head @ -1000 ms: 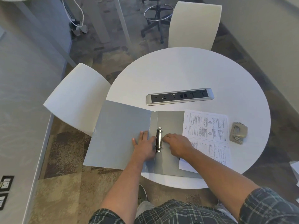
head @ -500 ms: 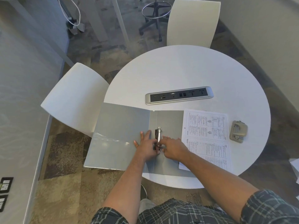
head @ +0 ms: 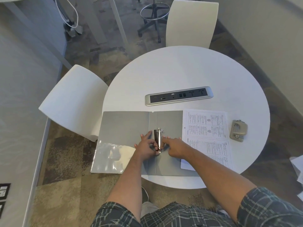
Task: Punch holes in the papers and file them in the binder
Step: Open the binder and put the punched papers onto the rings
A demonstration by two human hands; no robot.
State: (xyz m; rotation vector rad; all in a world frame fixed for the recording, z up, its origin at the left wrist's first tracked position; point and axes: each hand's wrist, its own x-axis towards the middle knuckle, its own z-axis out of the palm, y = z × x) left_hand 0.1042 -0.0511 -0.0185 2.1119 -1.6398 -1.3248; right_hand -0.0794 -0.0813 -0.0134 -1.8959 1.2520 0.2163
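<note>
Hands are working at the metal ring clasp [head: 159, 139] of a grey binder [head: 124, 128] lying open on the near edge of a round white table [head: 180, 71] — its left cover is hanging past the rim. The left hand [head: 146, 148] is curling its grip onto the clasp's near end; the right hand [head: 176, 147] is pressing fingers flat just beside it, holding nothing. Printed papers [head: 207, 136] are lying to the right, overlapping the binder, near a hole punch [head: 238, 130].
</note>
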